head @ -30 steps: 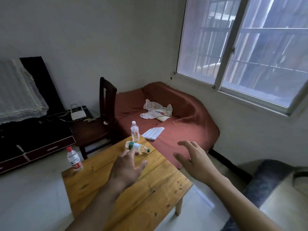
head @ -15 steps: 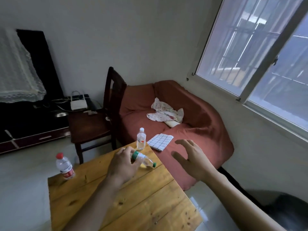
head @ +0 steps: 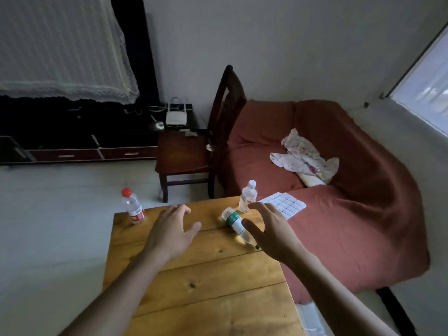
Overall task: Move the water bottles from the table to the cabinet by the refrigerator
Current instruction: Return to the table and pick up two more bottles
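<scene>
Bottle with the green label [head: 234, 223] lies on its side on the table [head: 206, 287], long axis running cap-nearward, just beside your right hand [head: 271, 232]; your left hand [head: 173, 230] sits farther off, both empty, fingers spread.

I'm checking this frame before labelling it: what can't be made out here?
- Green-label bottle: lying on the wooden table, head view; its cap end is hidden behind the right hand, and contact cannot be told.
- Red-cap bottle and white-cap bottle: label print too small to read.
- Cabinet and refrigerator: outside the frame.
- Left hand: whether it touches the table cannot be told.
</scene>
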### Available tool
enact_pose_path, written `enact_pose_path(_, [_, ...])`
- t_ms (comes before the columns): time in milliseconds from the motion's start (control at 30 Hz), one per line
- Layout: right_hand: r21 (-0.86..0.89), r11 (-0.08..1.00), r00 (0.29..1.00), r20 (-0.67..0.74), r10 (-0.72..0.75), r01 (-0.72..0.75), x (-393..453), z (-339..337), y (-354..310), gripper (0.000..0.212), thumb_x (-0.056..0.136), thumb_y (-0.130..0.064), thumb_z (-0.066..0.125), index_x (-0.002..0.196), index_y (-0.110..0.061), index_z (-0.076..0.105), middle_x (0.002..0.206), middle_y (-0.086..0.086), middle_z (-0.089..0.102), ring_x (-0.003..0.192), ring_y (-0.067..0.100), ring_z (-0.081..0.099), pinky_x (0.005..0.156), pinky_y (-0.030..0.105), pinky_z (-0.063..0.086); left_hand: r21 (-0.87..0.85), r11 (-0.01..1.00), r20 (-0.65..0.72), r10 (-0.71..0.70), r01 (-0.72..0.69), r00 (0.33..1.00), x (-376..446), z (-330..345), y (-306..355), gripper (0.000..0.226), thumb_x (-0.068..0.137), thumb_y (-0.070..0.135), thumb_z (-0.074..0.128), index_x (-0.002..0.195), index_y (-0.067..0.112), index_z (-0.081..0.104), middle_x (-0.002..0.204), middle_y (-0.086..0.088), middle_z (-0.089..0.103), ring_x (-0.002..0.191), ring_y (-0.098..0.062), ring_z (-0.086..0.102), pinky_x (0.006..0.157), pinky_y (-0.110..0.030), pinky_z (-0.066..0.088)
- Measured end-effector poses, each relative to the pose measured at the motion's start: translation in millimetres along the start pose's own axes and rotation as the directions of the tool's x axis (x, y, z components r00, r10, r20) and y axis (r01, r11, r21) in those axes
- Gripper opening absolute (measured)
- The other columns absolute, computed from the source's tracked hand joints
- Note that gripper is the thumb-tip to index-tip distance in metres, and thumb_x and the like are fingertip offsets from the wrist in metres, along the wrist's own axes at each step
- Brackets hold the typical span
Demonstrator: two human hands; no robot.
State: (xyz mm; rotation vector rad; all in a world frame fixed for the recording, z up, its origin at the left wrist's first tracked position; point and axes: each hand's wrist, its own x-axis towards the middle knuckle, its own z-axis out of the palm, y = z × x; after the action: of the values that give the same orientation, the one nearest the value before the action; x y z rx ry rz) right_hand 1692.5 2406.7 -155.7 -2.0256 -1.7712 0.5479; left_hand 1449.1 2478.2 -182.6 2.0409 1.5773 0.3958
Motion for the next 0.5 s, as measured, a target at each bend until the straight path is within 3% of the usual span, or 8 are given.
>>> enact_pose_path(133, [0.006, 0.996, 0.99, 0.108, -0.086, 0.086, 40, 19, 14, 0.045, 0.095, -0.053, 0.049, 0.131, -0.026, 0.049, 0.132, 0.0, 0.049, 0.114, 0.018, 0.049, 0.087, 0.03, 0.044, 0.056, 0.99, -0.067, -0.122, 0.126, 0.99, 4, -1, -11, 0.046, 0.093, 0.049, 0.058, 0.131, 0.024, 0.051, 0.132, 0.005, 0.057, 0.116, -0.015, 0.057, 0.088, -0.028, 0.05])
enact_pose_path(267, [0.037, 0.993, 0.979, 0.164, -0.119, 0.114, 67, 44, 14, 0.044, 0.096, -0.045, 0.053, 0.133, -0.022, 0.05, 0.124, -0.005, 0.046, 0.102, 0.009, 0.04, 0.08, 0.023, 0.034, 0.037, 0.973, -0.094, -0.223, 0.227, 0.97, 6, 1, -37, 0.046, 0.092, 0.051, 0.059, 0.13, 0.026, 0.051, 0.135, 0.008, 0.055, 0.112, -0.008, 0.053, 0.078, -0.018, 0.04])
enact_pose_path(400, [0.035, 0.989, 0.952, 0.269, -0.148, 0.143, 86, 74, 17, 0.055, 0.09, -0.059, 0.048, 0.134, -0.026, 0.049, 0.128, -0.002, 0.053, 0.112, 0.015, 0.05, 0.091, 0.032, 0.047, -0.021, 0.955, -0.103, -0.295, 0.295, 0.95, 13, 4, -79, 0.044, 0.091, 0.05, 0.059, 0.127, 0.025, 0.053, 0.131, 0.007, 0.057, 0.106, -0.009, 0.056, 0.084, -0.023, 0.047])
enact_pose_path(500, [0.001, 0.986, 0.942, 0.295, -0.158, 0.165, 100, 90, 14, 0.053, 0.091, -0.052, 0.057, 0.136, -0.024, 0.05, 0.129, -0.003, 0.052, 0.113, 0.015, 0.048, 0.094, 0.034, 0.047, -0.029, 0.94, -0.128, -0.34, 0.34, 0.932, 20, 7, -107, 0.045, 0.092, 0.048, 0.06, 0.129, 0.023, 0.053, 0.13, 0.007, 0.057, 0.105, -0.011, 0.058, 0.086, -0.024, 0.05])
